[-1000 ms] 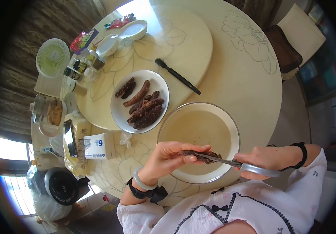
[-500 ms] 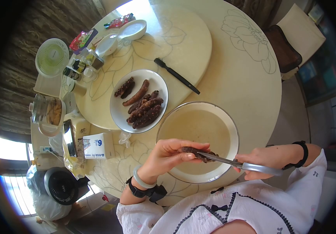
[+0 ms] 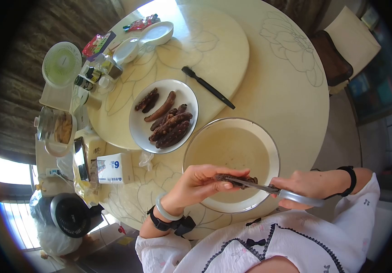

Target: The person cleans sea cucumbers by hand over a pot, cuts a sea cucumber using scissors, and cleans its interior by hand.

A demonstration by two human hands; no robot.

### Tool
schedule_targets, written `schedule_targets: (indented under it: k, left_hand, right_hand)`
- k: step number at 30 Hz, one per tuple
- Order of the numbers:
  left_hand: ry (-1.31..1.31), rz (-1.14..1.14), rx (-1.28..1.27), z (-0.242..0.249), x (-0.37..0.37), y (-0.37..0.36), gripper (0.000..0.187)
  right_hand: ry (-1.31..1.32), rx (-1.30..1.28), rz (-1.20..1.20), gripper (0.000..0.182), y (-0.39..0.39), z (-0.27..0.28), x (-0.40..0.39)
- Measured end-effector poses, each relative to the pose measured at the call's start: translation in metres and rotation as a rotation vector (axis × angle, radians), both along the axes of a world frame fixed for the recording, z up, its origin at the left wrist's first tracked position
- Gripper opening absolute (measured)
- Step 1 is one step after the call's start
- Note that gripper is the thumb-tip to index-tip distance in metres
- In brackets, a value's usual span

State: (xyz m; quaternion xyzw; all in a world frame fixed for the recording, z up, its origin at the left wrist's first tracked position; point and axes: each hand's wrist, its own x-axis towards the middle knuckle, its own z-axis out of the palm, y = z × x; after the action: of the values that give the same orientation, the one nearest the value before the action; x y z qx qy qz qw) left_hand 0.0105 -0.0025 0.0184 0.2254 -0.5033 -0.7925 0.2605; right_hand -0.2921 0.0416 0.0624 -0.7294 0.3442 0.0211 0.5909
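My left hand [image 3: 202,183] is closed around a dark, knobbly sea cucumber [image 3: 252,180], pinched between thumb and fingers over the near side of a white basin [image 3: 276,157]. Gripped in my right hand [image 3: 301,185] are scissors with grey handles [image 3: 296,197]. Their blades point left and lie along the sea cucumber; how deep they reach is hidden. Shallow, cloudy liquid with small specks [image 3: 232,141] fills the basin. Beyond my left hand, a white plate [image 3: 184,98] carries several brown sea cucumbers [image 3: 173,133].
A black brush [image 3: 209,88] lies on the turntable's edge [image 3: 246,50]. To the left are a tissue pack [image 3: 115,169], a phone [image 3: 81,159], a glass pot [image 3: 59,129] and small jars [image 3: 85,83]. White dishes [image 3: 156,34] stand at the back; a chair [image 3: 334,54] is at right.
My right hand and the scissors have shifted slightly left, and the handles have turned a little. My left hand keeps hold of the sea cucumber. The view has moved slightly.
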Motion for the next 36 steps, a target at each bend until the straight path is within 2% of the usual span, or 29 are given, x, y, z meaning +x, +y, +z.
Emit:
schedule_targets:
  k: [4, 6, 13, 15, 27, 34, 36]
  left_hand:
    - [0.102, 0.11, 0.125, 0.003, -0.003, 0.002, 0.034]
    - [0.069, 0.167, -0.033, -0.01, 0.004, -0.001, 0.035]
    - [-0.051, 0.171, -0.036, 0.0, 0.002, 0.0, 0.026]
    - [-0.124, 0.134, -0.251, 0.001, 0.003, 0.0, 0.026]
    - [-0.243, 0.162, -0.474, 0.0, 0.001, 0.001, 0.027]
    - [-0.255, 0.191, -0.508, 0.0, 0.0, 0.003, 0.027]
    - [-0.37, 0.156, -0.394, 0.008, 0.0, 0.004, 0.024]
  right_hand:
    - [0.032, -0.087, -0.017, 0.03, -0.001, 0.005, -0.001]
    - [0.054, -0.108, -0.035, 0.03, -0.002, 0.008, -0.001]
    - [0.012, -0.121, -0.005, 0.029, 0.002, -0.001, -0.006]
    - [0.017, -0.119, 0.022, 0.027, 0.001, -0.001, -0.006]
    - [0.051, -0.197, 0.002, 0.025, 0.005, -0.006, -0.003]
    - [0.037, -0.179, -0.003, 0.027, 0.003, -0.004, -0.004]
    - [0.061, -0.122, 0.01, 0.028, 0.001, 0.001, -0.002]
